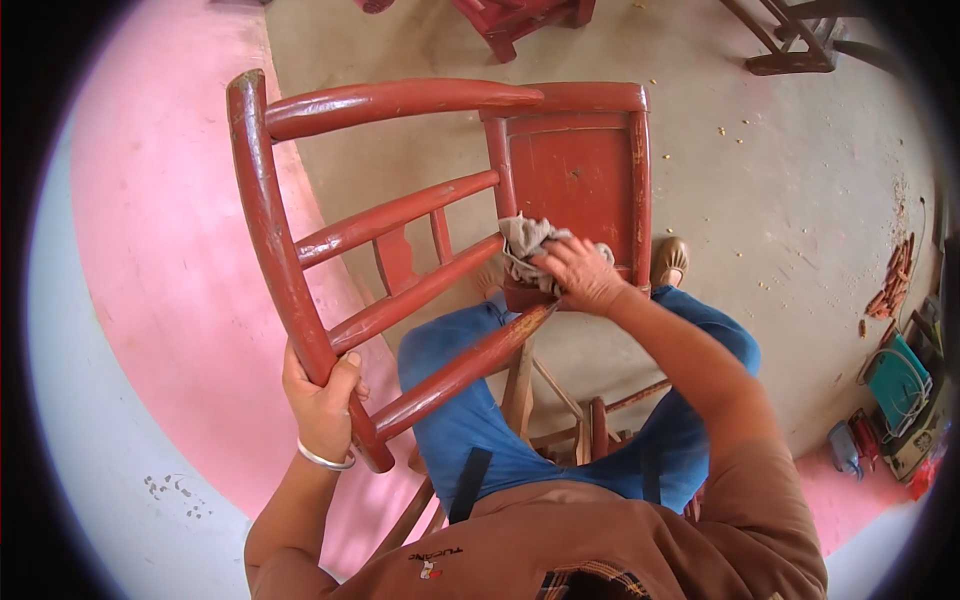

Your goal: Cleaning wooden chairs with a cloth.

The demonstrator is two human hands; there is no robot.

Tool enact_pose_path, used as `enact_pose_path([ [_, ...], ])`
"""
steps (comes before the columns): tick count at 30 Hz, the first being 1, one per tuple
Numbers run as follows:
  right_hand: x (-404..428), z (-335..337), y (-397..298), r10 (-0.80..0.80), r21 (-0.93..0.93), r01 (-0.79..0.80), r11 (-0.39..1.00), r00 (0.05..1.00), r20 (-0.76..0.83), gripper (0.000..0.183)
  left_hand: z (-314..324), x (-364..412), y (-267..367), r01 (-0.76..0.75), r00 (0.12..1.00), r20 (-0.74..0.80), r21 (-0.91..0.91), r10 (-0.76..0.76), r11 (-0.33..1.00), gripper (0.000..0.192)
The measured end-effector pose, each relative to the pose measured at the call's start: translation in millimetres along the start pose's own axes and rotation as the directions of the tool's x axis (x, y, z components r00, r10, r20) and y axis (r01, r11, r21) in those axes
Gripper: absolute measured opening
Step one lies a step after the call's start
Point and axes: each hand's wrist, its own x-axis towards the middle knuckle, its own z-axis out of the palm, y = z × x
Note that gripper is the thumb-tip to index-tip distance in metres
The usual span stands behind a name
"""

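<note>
A red-painted wooden chair [279,217] lies tilted across my knees, its seat panel [574,187] facing up at the centre. My left hand [324,390] is closed around the long outer post near its lower end. My right hand [581,274] presses a crumpled grey cloth [529,244] against the near corner of the seat, where a lower rail meets it. Wear shows on that rail [465,367] close to the joint. Part of the seat's near edge is hidden under the cloth and fingers.
Other red wooden furniture [510,26] stands at the top, with a dark wooden frame [795,60] at the upper right. Corn cobs [892,281] lie on the floor at the right, above a teal object [900,382] with a cable. Wooden legs and rails [521,390] show between my knees.
</note>
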Motion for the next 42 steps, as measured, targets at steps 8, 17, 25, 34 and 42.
enact_pose_path([
  [8,106.1,-14.0,12.6,0.238,-0.030,-0.296,0.955,0.818,-0.523,0.064,-4.3,-2.2,-6.4,-0.061,0.997,0.041,0.028,0.060,0.998,0.020],
  [17,-40.7,6.9,-11.8,0.356,0.203,-0.313,0.928,0.904,-0.237,0.060,-13.0,3.1,-17.3,-0.048,0.984,0.157,-0.232,0.087,0.971,0.037],
  [25,4.5,-64.2,-262.1,0.130,0.542,0.426,0.724,0.688,-0.714,0.051,-19.6,29.1,-40.0,-0.220,0.949,0.173,-0.241,0.265,0.945,0.039],
  [34,-0.7,13.5,-166.8,0.514,0.520,-0.131,0.844,0.476,-0.714,0.019,-6.3,10.1,-30.3,-0.187,0.954,0.194,-0.208,0.228,0.960,0.040],
  [42,-95.2,30.3,-14.4,0.168,-0.205,-0.271,0.940,0.895,-0.413,0.020,-6.6,1.5,-28.2,-0.200,0.956,0.180,-0.173,0.231,0.964,0.036],
])
